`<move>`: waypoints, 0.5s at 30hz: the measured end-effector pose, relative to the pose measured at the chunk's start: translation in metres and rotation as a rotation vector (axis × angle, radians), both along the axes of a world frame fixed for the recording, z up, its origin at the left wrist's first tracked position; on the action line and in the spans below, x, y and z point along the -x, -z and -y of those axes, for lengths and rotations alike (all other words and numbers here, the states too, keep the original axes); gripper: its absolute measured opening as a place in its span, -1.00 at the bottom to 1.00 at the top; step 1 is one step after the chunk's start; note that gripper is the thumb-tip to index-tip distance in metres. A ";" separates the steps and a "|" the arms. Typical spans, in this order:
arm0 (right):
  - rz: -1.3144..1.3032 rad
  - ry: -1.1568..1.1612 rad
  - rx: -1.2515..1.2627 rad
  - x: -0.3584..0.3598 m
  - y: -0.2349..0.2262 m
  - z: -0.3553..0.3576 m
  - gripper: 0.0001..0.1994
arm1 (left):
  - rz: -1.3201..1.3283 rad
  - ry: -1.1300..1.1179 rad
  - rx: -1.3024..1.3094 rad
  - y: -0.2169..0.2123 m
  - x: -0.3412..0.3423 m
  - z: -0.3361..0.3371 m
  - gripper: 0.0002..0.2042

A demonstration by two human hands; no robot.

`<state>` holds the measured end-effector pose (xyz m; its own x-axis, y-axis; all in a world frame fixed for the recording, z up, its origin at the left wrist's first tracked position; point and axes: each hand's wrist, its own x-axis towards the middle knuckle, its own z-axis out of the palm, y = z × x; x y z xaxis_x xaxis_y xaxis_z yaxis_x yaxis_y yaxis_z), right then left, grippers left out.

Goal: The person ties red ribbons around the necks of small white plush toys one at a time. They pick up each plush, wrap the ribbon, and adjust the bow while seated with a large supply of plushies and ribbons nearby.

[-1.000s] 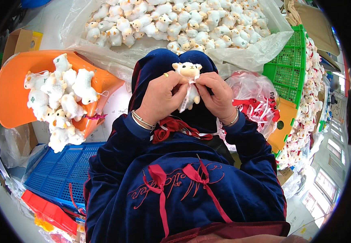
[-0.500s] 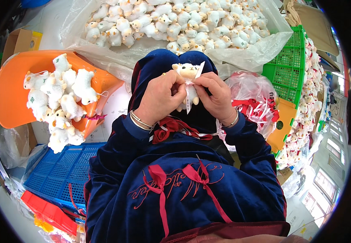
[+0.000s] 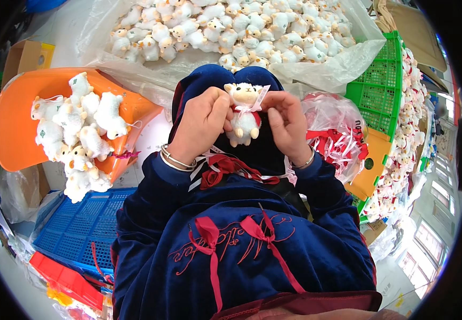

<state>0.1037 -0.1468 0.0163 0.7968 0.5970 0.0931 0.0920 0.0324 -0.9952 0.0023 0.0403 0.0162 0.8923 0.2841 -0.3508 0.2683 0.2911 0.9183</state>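
Left hand [image 3: 201, 124] pinched on small white plush lamb [image 3: 244, 114], right hand [image 3: 286, 124] fingers closed on its pale ribbon [image 3: 256, 102], lamb upright between both hands

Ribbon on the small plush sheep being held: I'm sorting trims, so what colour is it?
Pale pink ribbon at the white plush sheep's neck, over a red piece; head view.

Centre of frame: small plush lamb [image 3: 245, 117] held between left hand [image 3: 201, 124] and right hand [image 3: 286, 124]. Top: heap of lambs on plastic sheet [image 3: 343, 64]. Upper left: lambs in tilted chair seat [image 3: 18, 122]. Right: crate [image 3: 383, 90]; bag of ribbons [image 3: 337, 141] beside the right hand.
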 end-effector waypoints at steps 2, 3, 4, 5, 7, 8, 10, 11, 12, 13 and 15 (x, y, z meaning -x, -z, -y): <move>-0.192 -0.011 0.064 -0.010 -0.007 0.005 -0.83 | -0.067 0.007 0.068 -0.006 -0.003 0.000 -0.63; -0.288 -0.019 0.097 -0.016 -0.010 0.008 -0.83 | -0.105 0.038 0.032 -0.010 -0.005 -0.001 -0.63; -0.280 -0.065 0.145 -0.020 -0.011 0.009 -0.81 | -0.143 0.070 -0.003 -0.014 -0.006 -0.001 -0.63; -0.304 -0.066 0.170 -0.019 -0.014 0.005 -0.81 | -0.180 0.108 -0.038 -0.016 -0.008 -0.001 -0.63; -0.353 -0.067 0.221 -0.015 -0.021 -0.006 -0.80 | -0.163 0.163 -0.189 -0.015 -0.010 0.000 -0.66; -0.292 -0.103 0.259 -0.015 -0.023 -0.004 -0.83 | -0.154 0.186 -0.265 -0.015 -0.010 0.000 -0.67; 0.007 -0.154 0.281 -0.013 -0.031 -0.004 -0.84 | -0.121 0.202 -0.328 -0.014 -0.011 0.000 -0.71; 0.154 -0.179 0.289 -0.011 -0.036 -0.005 -0.84 | -0.106 0.211 -0.360 -0.013 -0.011 -0.001 -0.73; 0.344 -0.248 0.358 -0.012 -0.045 -0.005 -0.87 | -0.096 0.234 -0.388 -0.014 -0.009 -0.003 -0.74; 0.353 -0.296 0.341 -0.010 -0.043 -0.002 -0.86 | -0.086 0.256 -0.415 -0.016 -0.008 -0.005 -0.75; 0.374 -0.393 0.311 -0.005 -0.034 0.005 -0.84 | -0.068 0.286 -0.419 -0.019 -0.007 -0.009 -0.77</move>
<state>0.1084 -0.1522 0.0507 0.4594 0.8828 0.0982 0.4766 -0.1517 -0.8659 0.0092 0.0496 0.0357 0.9341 0.1604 -0.3189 0.3465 -0.1923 0.9182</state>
